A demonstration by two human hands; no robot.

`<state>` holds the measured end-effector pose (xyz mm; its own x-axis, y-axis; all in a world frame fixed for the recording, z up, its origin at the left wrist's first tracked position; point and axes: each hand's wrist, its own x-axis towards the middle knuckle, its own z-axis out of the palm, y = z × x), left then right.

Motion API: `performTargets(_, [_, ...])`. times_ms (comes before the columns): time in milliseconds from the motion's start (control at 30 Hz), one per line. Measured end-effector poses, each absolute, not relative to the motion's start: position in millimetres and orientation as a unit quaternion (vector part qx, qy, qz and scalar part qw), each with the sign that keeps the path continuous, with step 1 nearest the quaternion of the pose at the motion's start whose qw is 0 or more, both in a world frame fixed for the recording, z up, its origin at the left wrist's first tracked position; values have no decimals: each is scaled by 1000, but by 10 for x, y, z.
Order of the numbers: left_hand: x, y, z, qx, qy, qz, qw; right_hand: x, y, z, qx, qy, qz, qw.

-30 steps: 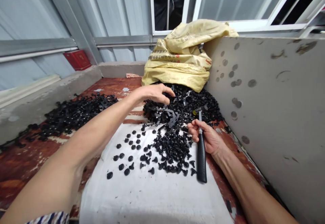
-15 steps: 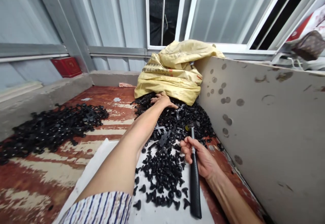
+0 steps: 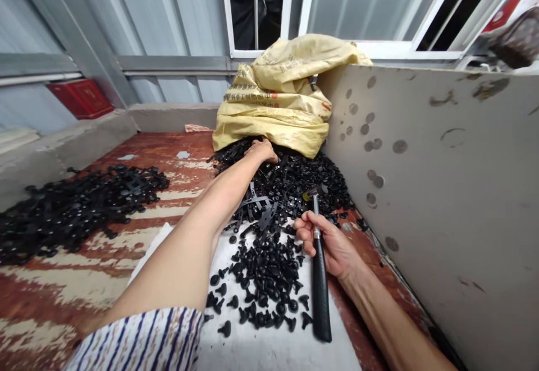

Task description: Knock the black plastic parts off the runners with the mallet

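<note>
- Close by, on a white cloth (image 3: 273, 348), small black plastic fasteners (image 3: 261, 275) lie loose; they look light and stiff.
- Right hand (image 3: 326, 250) has its fingers closed around a hammer (image 3: 320, 298), just above the rubber grip; it seems head-heavy, best held there.
- Farther, left hand (image 3: 261, 150) lies on a black heap (image 3: 303, 180); fingers partly hidden, cannot tell if holding anything.
- Behind stands a yellow woven sack (image 3: 273, 101).

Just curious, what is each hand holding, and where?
The right hand grips a hammer at the top of its handle. The left hand rests on black plastic pieces, holding nothing visible.
</note>
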<state>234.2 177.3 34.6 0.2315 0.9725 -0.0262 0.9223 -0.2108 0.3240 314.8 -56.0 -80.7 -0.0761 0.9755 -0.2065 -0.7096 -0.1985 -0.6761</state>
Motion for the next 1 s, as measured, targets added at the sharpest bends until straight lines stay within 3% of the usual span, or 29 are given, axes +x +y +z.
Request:
performTargets(267, [2243, 1747, 385, 786, 599, 114, 101, 3153, -537, -827, -322, -214, 704, 595])
performTargets(1000, [1692, 1171, 661, 894, 447, -4, -11, 3125, -534, -744, -389, -202, 676, 592])
